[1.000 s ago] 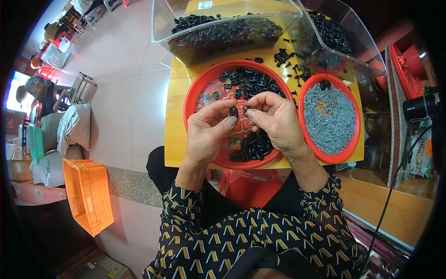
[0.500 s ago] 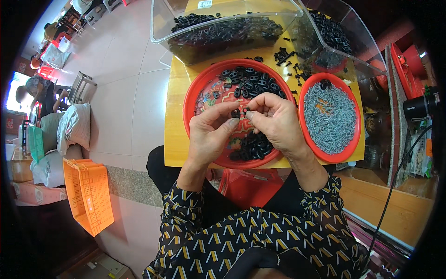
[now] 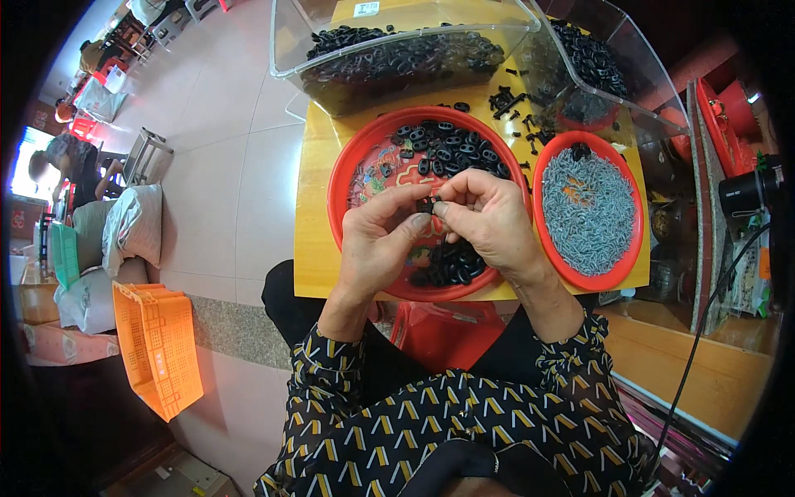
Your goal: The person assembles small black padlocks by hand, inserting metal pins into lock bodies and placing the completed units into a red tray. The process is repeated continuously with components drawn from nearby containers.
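My left hand [image 3: 373, 240] pinches a small black oval piece [image 3: 425, 205] with two holes between thumb and forefinger. Against its right side, my right hand [image 3: 493, 219] holds a tiny black part [image 3: 437, 200] in its fingertips; its exact kind is too small to tell. The two pieces meet, or nearly so, above a round red tray [image 3: 335, 182]. Loose black two-hole ovals [image 3: 447, 149] are spread over the tray's far side. Nearer me, under my right hand, sits a heap of plain black pieces [image 3: 458, 263].
To the right stands a red oval tray [image 3: 636, 219] full of small silvery metal pieces [image 3: 586, 228]. Clear plastic bins [image 3: 406, 62] of black parts line the yellow table's [image 3: 310, 248] far edge, with black screw-like bits [image 3: 507, 101] beside them. An orange crate [image 3: 161, 352] is on the floor at left.
My right fingertips have moved slightly left, bringing their small black part up against the oval piece in my left hand. The trays have stayed put.
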Motion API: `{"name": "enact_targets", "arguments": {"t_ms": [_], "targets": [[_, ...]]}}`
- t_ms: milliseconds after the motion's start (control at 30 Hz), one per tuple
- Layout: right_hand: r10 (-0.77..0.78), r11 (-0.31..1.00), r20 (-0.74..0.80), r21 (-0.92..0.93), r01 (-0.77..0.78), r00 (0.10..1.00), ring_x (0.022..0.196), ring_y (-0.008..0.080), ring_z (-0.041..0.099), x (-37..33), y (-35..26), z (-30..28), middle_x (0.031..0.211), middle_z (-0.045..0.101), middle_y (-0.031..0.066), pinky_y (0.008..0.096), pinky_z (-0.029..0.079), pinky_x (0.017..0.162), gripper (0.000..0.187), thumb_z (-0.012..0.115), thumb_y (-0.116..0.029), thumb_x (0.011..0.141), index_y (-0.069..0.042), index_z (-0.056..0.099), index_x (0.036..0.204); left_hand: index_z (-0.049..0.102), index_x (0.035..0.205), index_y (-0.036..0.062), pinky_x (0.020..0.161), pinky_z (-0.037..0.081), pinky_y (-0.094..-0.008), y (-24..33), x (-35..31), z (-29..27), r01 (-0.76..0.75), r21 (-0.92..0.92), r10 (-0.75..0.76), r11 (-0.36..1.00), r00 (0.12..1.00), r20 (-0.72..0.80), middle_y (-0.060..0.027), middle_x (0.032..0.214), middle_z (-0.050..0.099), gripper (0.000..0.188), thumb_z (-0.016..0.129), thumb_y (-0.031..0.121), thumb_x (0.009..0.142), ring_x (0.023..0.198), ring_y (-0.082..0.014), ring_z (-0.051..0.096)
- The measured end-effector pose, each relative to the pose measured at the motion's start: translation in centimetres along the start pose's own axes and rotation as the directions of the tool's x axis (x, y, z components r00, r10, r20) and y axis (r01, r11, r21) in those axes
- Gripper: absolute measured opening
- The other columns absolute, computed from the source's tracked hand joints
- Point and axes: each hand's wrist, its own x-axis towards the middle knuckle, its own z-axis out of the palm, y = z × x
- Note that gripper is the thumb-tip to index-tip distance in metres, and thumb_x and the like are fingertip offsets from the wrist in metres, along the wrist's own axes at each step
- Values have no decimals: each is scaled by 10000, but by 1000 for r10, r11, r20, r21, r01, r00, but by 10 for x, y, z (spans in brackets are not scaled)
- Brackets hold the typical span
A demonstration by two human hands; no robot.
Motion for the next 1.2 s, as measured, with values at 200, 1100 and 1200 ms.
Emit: {"name": "enact_targets", "arguments": {"t_ms": [200,1100,1200], "targets": [[83,962,179,243,-126,980,600,73,568,6,1,-14,723,594,31,198,493,509,97,612,-48,769,-9,588,854,574,1015,-17,655,465,-206,-2,0,-4,-13,-88,14,996,1000,19,-21,791,573,264,562,-57,754,720,-74,550],[6,956,256,283,-81,967,620,90,577,11,12,-16,730,592,30,214,492,551,171,633,-108,772,4,580,889,561,1044,-11,660,479,-200,3,-2,6,-168,-5,168,986,986,-2,-51,887,570,301,530,-87,755,812,-113,574],[35,942,246,316,-114,969,612,86,573,10,5,-16,741,587,30,219,502,555,175,618,-126,789,4,575,898,554,1055,-24,672,452,-194,2,2,3,-208,-17,209,978,978,10,-33,868,552,307,546,-79,753,792,-87,545]]}}
